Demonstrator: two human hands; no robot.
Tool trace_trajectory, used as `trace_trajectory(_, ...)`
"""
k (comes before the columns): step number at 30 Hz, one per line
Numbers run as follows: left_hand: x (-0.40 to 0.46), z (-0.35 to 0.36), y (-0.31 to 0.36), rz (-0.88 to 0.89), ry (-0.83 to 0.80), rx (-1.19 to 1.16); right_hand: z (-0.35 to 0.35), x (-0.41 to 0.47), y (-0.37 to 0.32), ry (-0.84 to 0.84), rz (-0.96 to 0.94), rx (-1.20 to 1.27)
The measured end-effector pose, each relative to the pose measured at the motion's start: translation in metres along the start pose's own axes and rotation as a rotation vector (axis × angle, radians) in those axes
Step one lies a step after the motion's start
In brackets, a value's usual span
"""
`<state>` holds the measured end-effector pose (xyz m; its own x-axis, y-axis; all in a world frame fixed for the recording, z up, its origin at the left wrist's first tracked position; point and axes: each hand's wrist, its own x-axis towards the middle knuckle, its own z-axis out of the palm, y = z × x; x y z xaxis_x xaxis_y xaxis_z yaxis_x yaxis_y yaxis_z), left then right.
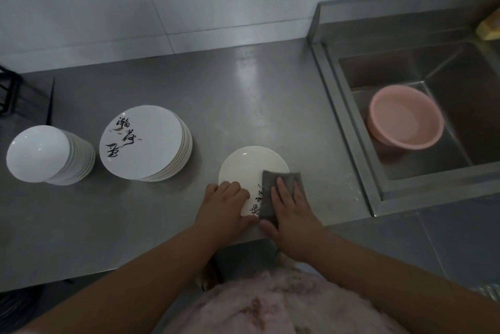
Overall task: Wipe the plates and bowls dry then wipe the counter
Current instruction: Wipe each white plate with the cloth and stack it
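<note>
A white plate (247, 168) with black brush writing lies on the steel counter (243, 106) near its front edge. My left hand (224, 205) grips the plate's near-left rim. My right hand (290, 209) presses a grey cloth (270, 184) flat onto the plate's right side, fingers spread over it. To the left stands a stack of several plates (143, 142) with the same writing. Further left is a stack of several white bowls (46, 155).
A steel sink (378, 171) is set into the counter at the right, with a pink plastic basin (405, 121) inside. A yellow object (489, 26) sits on the sink's far right ledge. A black wire rack (10, 90) stands at the far left. White tiled wall behind.
</note>
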<state>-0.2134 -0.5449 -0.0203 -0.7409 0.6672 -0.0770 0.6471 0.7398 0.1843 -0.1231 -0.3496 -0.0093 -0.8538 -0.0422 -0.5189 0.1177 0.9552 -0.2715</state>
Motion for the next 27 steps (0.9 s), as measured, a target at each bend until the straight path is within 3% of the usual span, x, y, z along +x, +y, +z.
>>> trace_trajectory(10,-0.002,-0.009,-0.017,-0.038,-0.136,0.007,-0.029,0.038,0.016,0.055,0.026,-0.003)
trace_trajectory(15,-0.002,-0.005,-0.010,-0.059,-0.108,0.003,-0.010,0.001,-0.012,-0.044,0.033,-0.006)
trace_trajectory(22,0.000,-0.007,-0.007,-0.049,-0.122,-0.008,-0.038,0.047,0.014,0.031,0.028,-0.036)
trace_trajectory(27,-0.002,0.000,0.002,-0.016,0.000,0.091,-0.004,0.008,-0.003,0.010,-0.047,-0.011)
